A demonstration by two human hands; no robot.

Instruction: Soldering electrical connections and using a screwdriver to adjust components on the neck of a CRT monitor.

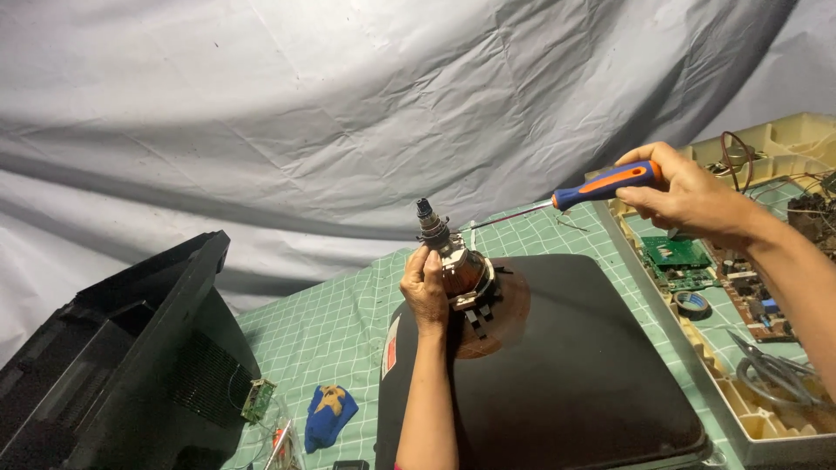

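Note:
A large black picture tube (566, 365) lies face down on the green checked mat, its neck pointing up. My left hand (424, 287) grips the copper-wound yoke (466, 271) around the neck, just below the glass neck tip (429, 219). My right hand (688, 196) holds a screwdriver with a blue and orange handle (607, 184). Its thin shaft points left, and the tip ends close to the yoke's upper right side.
A black plastic television back cover (113, 357) lies at the left. At the right sits a beige chassis tray (788, 144) with green circuit boards (675, 252), a tape roll (692, 302) and scissors (766, 365). A blue cloth (329, 413) and a small board (258, 399) lie in front.

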